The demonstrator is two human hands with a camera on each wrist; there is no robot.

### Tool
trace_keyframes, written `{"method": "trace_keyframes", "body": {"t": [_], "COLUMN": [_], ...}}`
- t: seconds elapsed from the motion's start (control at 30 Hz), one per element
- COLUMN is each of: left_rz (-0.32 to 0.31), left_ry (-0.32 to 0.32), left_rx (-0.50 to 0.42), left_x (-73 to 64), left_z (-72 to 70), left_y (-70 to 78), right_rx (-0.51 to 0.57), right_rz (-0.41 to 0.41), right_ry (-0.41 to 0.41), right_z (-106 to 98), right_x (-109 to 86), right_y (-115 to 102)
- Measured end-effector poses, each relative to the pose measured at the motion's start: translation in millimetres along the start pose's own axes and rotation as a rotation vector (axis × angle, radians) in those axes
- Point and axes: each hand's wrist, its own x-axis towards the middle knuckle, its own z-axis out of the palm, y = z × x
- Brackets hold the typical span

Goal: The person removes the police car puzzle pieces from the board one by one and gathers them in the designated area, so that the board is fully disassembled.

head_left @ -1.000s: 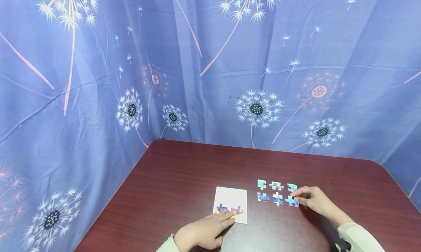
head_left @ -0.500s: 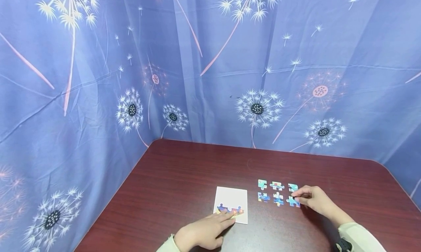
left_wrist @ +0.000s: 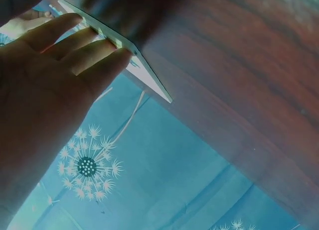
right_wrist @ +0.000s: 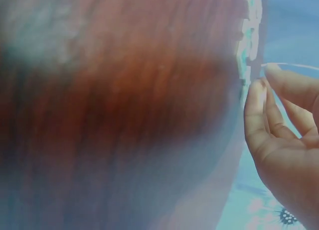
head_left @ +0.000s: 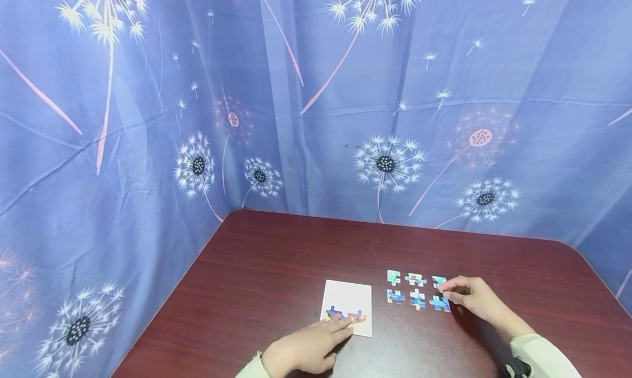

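Note:
A white puzzle board (head_left: 348, 293) lies on the table, with a strip of colourful joined jigsaw pieces (head_left: 359, 315) along its near part. My left hand (head_left: 306, 348) rests on that strip with its fingers stretched out; the left wrist view has its fingertips at the board's edge (left_wrist: 154, 80). To the right of the board, loose jigsaw pieces lie in two rows. My right hand (head_left: 476, 301) hovers at the right end of these rows, thumb and forefinger bent close over the lower right piece (head_left: 438, 304) and the upper right piece (head_left: 437, 281). The right wrist view shows nothing between its fingertips.
Other loose pieces are the upper left one (head_left: 393, 277), the upper middle one (head_left: 416, 280), the lower left one (head_left: 395, 296) and the lower middle one (head_left: 417, 300). A blue dandelion-print curtain (head_left: 316, 147) hangs behind the dark red wooden table (head_left: 276, 257).
The right thumb and forefinger have drawn slightly up and away from the lower right piece, which shows more fully now. The left hand and the board have stayed in place.

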Motion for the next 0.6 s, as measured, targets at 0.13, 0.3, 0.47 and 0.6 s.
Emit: {"method": "trace_keyframes", "body": {"t": [0.13,0.3,0.47,0.6], "left_rz": [0.035,0.031,0.015,0.01], "left_ry": [0.058,0.074,0.075,0.082], "left_rx": [0.071,0.102,0.111,0.116], "left_x": [1.9,3.0,4.0,5.6], "left_z": [2.3,6.5,8.9,9.4], "left_y": [-1.0,-0.8,0.3,-0.1], "right_rx": [0.002,-0.013,-0.001,0.002], "right_rz": [0.014,-0.02,-0.09,-0.1], "right_ry": [0.035,0.079,0.115,0.123], "right_z": [-1.4,-1.2,0.2,3.1], "right_x": [1.0,3.7,9.7,16.9], "right_y": [-5.9,-9.2,-15.6,-24.4]}}
